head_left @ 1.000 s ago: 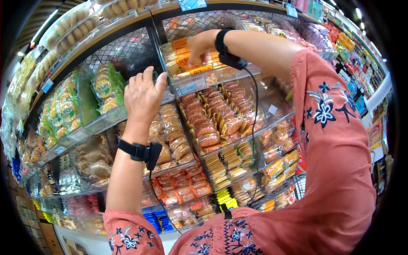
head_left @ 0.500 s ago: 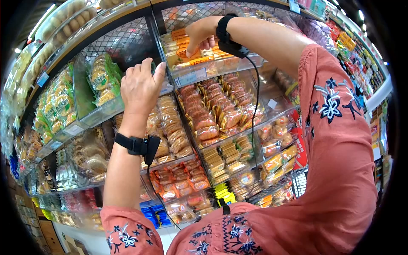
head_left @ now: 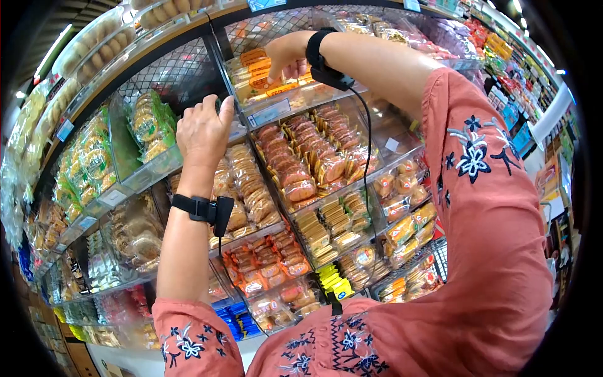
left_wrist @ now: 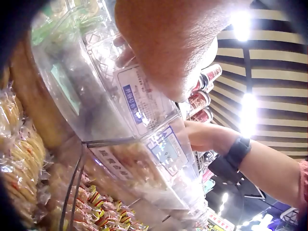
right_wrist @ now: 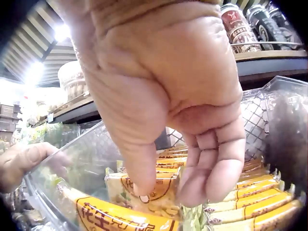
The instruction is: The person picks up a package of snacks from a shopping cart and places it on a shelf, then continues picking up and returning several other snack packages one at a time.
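Observation:
My left hand (head_left: 203,131) rests at the front edge of a clear bin, its fingers extended and thumb apart; in the left wrist view that hand (left_wrist: 168,43) is beside a label. My right hand (head_left: 290,53) is down in the bin of orange packets (head_left: 254,58). Seen from the right wrist, the thumb of this hand (right_wrist: 168,110) touches an orange and clear packet (right_wrist: 166,192), and its bent fingers hang at the packet's right end with a gap between. Whether they bear on it cannot be told.
Bins of green-wrapped biscuits (head_left: 151,125) stand at the left, red-brown packed biscuits (head_left: 295,182) below. Clear bin walls (right_wrist: 101,149) and a wire mesh back (head_left: 182,69) surround the hands. A black cable (head_left: 369,163) hangs from the right wrist.
My right hand has shifted slightly within the packet bin. The left hand stays at the bin edge while the head view shifts a little.

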`<state>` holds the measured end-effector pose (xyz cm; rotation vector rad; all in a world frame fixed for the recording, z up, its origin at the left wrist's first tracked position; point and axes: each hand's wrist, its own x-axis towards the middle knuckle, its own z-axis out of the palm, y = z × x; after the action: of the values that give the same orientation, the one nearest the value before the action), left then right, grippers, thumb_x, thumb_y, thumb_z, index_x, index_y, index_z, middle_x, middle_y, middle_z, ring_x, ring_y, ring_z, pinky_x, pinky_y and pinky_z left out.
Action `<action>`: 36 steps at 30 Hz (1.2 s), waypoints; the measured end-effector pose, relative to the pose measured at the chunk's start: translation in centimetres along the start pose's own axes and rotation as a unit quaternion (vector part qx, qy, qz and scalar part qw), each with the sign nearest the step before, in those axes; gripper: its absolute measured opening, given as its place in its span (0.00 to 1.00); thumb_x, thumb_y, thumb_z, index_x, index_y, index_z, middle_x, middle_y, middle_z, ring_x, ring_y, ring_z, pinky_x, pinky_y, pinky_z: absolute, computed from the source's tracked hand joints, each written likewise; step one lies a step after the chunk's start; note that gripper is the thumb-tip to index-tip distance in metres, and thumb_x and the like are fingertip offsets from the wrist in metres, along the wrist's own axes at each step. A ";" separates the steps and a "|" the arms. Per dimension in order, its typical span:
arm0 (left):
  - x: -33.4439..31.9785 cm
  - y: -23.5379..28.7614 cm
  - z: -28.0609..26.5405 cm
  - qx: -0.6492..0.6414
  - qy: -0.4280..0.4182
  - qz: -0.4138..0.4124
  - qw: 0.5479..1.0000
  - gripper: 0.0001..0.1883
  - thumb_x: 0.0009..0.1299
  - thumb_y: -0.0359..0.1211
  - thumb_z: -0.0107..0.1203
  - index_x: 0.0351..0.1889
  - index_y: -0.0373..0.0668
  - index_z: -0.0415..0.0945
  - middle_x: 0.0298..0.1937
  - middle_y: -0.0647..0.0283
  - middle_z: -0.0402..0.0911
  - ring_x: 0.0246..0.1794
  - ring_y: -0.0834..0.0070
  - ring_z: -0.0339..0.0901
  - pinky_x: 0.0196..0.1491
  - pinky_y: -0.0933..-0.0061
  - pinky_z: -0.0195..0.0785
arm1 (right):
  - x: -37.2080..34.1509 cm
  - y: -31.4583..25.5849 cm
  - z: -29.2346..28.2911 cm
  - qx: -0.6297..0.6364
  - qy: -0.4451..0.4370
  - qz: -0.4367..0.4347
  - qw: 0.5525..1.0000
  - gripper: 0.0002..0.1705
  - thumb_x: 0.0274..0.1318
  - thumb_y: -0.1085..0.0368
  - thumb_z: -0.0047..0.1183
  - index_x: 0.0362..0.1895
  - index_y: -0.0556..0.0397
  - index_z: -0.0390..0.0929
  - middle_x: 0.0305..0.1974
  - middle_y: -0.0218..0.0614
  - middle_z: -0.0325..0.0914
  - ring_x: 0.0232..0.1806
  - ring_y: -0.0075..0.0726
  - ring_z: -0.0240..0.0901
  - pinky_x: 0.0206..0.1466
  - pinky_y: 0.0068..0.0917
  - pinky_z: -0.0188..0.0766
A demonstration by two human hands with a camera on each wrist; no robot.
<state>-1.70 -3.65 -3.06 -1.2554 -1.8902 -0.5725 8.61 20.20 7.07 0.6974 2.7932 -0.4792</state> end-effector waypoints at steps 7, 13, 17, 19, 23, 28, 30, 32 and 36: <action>-0.1 -0.4 0.2 0.014 0.022 0.037 0.999 0.21 0.74 0.52 0.52 0.32 0.44 0.78 0.26 0.58 0.82 0.31 0.57 0.80 0.34 0.55 0.73 | 1.7 0.0 0.8 -0.035 0.000 0.004 0.999 0.21 0.51 0.56 0.65 0.36 0.65 0.84 0.34 0.42 0.85 0.31 0.36 0.83 0.32 0.30 0.81; -0.1 -0.1 0.3 0.012 0.024 0.017 0.999 0.22 0.74 0.53 0.51 0.29 0.46 0.78 0.25 0.59 0.82 0.31 0.58 0.81 0.35 0.55 0.73 | 2.9 0.7 1.0 -0.028 0.023 0.001 0.999 0.17 0.52 0.59 0.65 0.34 0.64 0.85 0.32 0.42 0.86 0.29 0.36 0.83 0.32 0.32 0.80; -0.2 -0.1 0.4 0.015 0.016 0.018 1.000 0.22 0.74 0.52 0.50 0.31 0.45 0.78 0.27 0.58 0.83 0.32 0.58 0.81 0.36 0.56 0.73 | 1.8 0.6 1.4 -0.012 0.025 -0.004 1.000 0.18 0.56 0.58 0.61 0.25 0.62 0.78 0.23 0.36 0.79 0.21 0.33 0.75 0.22 0.27 0.71; -0.1 -0.1 0.1 0.021 0.010 0.017 1.000 0.21 0.75 0.52 0.50 0.31 0.45 0.78 0.27 0.58 0.83 0.32 0.58 0.81 0.36 0.55 0.73 | 0.1 -0.6 0.7 -0.017 -0.011 0.010 1.000 0.20 0.57 0.59 0.61 0.21 0.60 0.72 0.17 0.32 0.72 0.16 0.30 0.67 0.17 0.27 0.61; -0.2 -0.3 0.4 0.019 0.041 0.038 0.998 0.21 0.75 0.51 0.50 0.32 0.44 0.78 0.24 0.57 0.82 0.28 0.56 0.81 0.33 0.52 0.74 | -2.4 -1.3 -0.3 -0.066 0.075 0.022 0.995 0.26 0.56 0.49 0.62 0.38 0.65 0.84 0.32 0.44 0.86 0.26 0.40 0.81 0.29 0.34 0.78; -0.3 -1.5 1.6 0.012 0.029 0.061 0.998 0.25 0.75 0.55 0.47 0.37 0.43 0.80 0.31 0.53 0.85 0.33 0.52 0.82 0.37 0.50 0.74 | -7.7 -2.6 0.1 -0.024 0.274 -0.072 0.959 0.35 0.56 0.48 0.63 0.56 0.65 0.74 0.33 0.48 0.84 0.30 0.41 0.84 0.31 0.31 0.81; -0.2 -1.1 0.7 -0.001 0.011 0.036 0.999 0.26 0.75 0.56 0.45 0.40 0.43 0.80 0.35 0.52 0.86 0.35 0.51 0.83 0.41 0.49 0.74 | -13.1 -4.8 0.9 0.100 0.290 -0.084 0.948 0.24 0.55 0.45 0.61 0.33 0.57 0.83 0.24 0.33 0.82 0.25 0.30 0.80 0.26 0.29 0.76; 0.4 -0.2 -1.5 -0.049 -0.026 -0.005 0.998 0.25 0.75 0.56 0.46 0.43 0.44 0.81 0.38 0.52 0.86 0.37 0.50 0.82 0.43 0.49 0.74 | -16.6 -5.9 2.0 0.239 0.316 -0.123 0.910 0.25 0.57 0.43 0.61 0.34 0.55 0.84 0.32 0.33 0.85 0.31 0.33 0.84 0.32 0.29 0.81; 2.2 -3.6 1.2 -0.047 0.083 0.215 0.972 0.22 0.75 0.52 0.47 0.45 0.45 0.82 0.45 0.50 0.84 0.45 0.49 0.81 0.49 0.52 0.74 | -27.8 -9.1 7.4 0.341 0.367 -0.167 0.849 0.20 0.63 0.51 0.55 0.40 0.57 0.80 0.39 0.39 0.84 0.36 0.34 0.83 0.40 0.32 0.82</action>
<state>-5.83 -3.03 -1.82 -1.5713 -1.4084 -0.5183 29.16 -1.67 10.64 0.5865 3.4712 -1.6424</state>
